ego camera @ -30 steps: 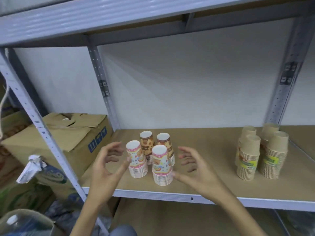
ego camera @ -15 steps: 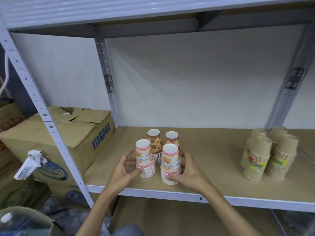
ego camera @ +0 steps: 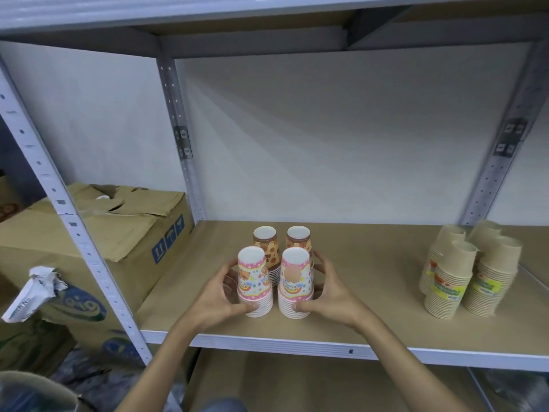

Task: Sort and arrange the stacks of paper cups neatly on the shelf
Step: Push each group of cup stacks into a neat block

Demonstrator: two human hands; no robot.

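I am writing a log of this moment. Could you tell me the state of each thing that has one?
Left pink cup stack: upside down, held by left hand.
Right pink cup stack: upside down, held by right hand.
Two orange cup stacks: upside down, behind, untouched.
Four brown cup stacks: upside down, clustered, untouched.
Cardboard box: flaps partly open.

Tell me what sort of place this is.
Probably a storeroom or shop stockroom: bare metal shelving with a perforated upright, a worn cardboard box beside it, and bulk stacks of paper cups.
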